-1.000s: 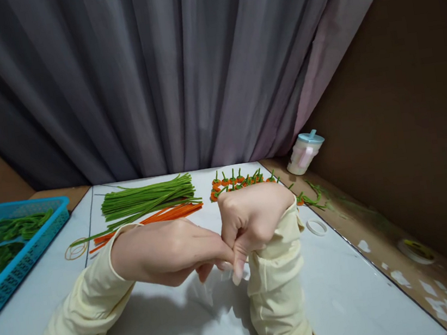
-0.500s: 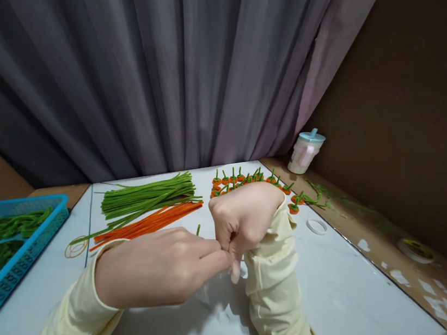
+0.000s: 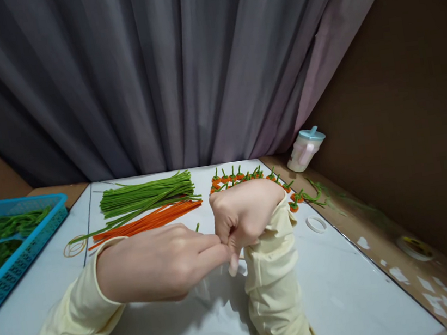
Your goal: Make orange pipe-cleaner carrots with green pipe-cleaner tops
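Note:
My left hand (image 3: 166,263) and my right hand (image 3: 250,213) meet fingertip to fingertip over the white table (image 3: 333,285). Both are closed in a pinch, and whatever lies between the fingers is hidden. A short green stem tip (image 3: 197,227) shows just behind my left hand. Beyond that hand lie a bundle of green stems (image 3: 147,194) and a bundle of orange stems (image 3: 148,219). Behind my right hand stand rows of small orange pieces with green tops and upright stems (image 3: 233,177), partly covered by the hand.
A blue basket (image 3: 27,270) with green leafy pieces is at the left, with thin rings (image 3: 75,246) nearby. On the right are a white ring (image 3: 316,224), a lidded cup (image 3: 306,149), a tape roll (image 3: 415,248) and white scraps (image 3: 434,302). A grey curtain (image 3: 166,76) hangs behind.
Both hands stay pinched together and have hardly moved. The whole view has shifted very slightly.

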`<state>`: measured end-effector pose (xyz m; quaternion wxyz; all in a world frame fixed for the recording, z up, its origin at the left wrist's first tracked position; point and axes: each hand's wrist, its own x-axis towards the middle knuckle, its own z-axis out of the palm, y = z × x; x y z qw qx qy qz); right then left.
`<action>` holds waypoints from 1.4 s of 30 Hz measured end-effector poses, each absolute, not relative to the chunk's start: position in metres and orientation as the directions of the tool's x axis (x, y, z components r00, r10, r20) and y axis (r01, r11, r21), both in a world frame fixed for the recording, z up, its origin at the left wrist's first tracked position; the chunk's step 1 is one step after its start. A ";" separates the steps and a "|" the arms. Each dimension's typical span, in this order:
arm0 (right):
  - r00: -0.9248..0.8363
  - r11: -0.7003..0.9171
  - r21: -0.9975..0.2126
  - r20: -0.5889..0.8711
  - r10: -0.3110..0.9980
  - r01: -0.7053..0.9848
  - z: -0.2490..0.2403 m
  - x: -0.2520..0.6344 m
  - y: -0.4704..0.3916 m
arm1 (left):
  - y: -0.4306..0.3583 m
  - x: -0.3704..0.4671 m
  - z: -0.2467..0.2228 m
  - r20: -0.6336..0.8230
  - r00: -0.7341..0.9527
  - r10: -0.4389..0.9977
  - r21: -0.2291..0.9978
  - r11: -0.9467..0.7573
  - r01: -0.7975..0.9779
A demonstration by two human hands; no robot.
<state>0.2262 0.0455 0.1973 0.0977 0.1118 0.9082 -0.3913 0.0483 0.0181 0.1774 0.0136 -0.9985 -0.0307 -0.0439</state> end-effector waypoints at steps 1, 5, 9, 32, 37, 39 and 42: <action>-0.954 0.665 -0.689 -0.268 0.134 0.287 0.198 0.227 0.045 | 0.019 0.048 0.178 0.096 0.994 0.051 -0.010 -0.999 0.052; -0.959 0.662 -0.701 -0.262 0.108 0.266 0.197 0.226 0.047 | 0.022 0.048 0.181 0.124 0.992 0.022 0.076 -0.997 0.013; -0.962 0.669 -0.697 -0.249 0.111 0.257 0.196 0.227 0.047 | 0.025 0.048 0.181 0.186 0.982 0.026 0.171 -0.985 -0.007; -0.537 0.569 0.294 0.780 0.321 0.768 0.096 0.241 -0.061 | 0.007 0.073 0.125 -0.223 0.938 0.264 0.929 0.349 0.123; -0.576 0.585 0.338 0.767 0.283 0.737 0.093 0.242 -0.059 | 0.004 0.073 0.124 -0.237 0.948 0.214 0.888 0.443 0.122; -0.578 0.568 0.326 0.740 0.343 0.756 0.093 0.240 -0.061 | 0.003 0.073 0.123 -0.227 0.948 0.222 0.880 0.464 0.102; -0.582 0.573 0.326 0.738 0.343 0.752 0.092 0.239 -0.064 | -0.001 0.075 0.117 -0.212 0.941 0.265 0.882 0.466 0.068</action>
